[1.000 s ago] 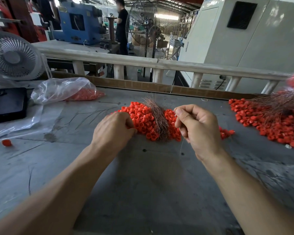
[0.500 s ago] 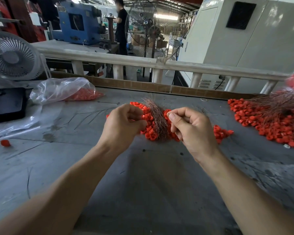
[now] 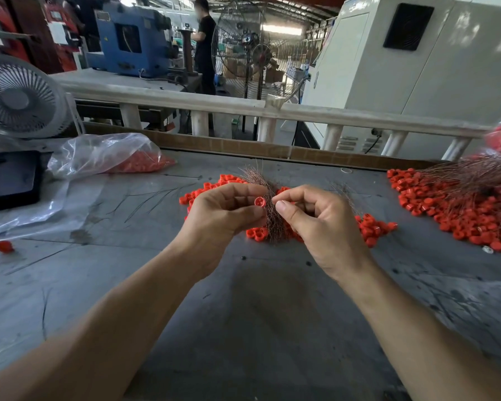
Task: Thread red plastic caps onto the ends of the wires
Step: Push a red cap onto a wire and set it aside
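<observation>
Pinching red cap [image 3: 259,201] in left hand [image 3: 223,215] | right hand [image 3: 315,218] fingers pinched, wire unclear

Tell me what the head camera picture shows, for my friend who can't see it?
A person's left hand pinches one red cap while the right hand pinches a thin wire too fine to see clearly, close beside it. Behind the hands, a pile of red caps and a bundle of wires lie on a grey table.
</observation>
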`<state>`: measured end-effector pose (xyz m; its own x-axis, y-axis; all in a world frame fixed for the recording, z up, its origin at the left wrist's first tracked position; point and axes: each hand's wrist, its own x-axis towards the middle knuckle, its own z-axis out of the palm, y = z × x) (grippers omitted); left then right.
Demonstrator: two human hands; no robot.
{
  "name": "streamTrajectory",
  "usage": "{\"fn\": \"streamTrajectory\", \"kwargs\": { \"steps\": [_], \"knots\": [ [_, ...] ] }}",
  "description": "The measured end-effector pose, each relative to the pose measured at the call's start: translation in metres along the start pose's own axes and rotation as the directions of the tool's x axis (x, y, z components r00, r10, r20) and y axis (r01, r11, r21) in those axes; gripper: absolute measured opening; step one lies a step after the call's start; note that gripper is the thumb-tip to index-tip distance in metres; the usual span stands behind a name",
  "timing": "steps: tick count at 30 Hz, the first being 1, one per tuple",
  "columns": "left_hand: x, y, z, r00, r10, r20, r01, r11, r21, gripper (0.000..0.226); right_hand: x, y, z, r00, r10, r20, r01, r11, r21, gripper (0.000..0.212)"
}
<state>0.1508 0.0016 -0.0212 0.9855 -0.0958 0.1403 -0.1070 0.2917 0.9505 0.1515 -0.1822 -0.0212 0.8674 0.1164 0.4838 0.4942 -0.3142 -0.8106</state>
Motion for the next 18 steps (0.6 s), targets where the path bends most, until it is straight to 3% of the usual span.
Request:
{"fn": "streamTrajectory", "kwargs": {
  "steps": [18],
  "knots": [
    [0.0010, -0.0046, -0.0033, 0.997, 0.028, 0.072, -0.029, 1.000, 0.012, 0.028, -0.0015, -0.0057, 0.0009, 1.000, -0.019, 0.014, 0.020, 0.999, -0.039, 0.012]
  ]
}}
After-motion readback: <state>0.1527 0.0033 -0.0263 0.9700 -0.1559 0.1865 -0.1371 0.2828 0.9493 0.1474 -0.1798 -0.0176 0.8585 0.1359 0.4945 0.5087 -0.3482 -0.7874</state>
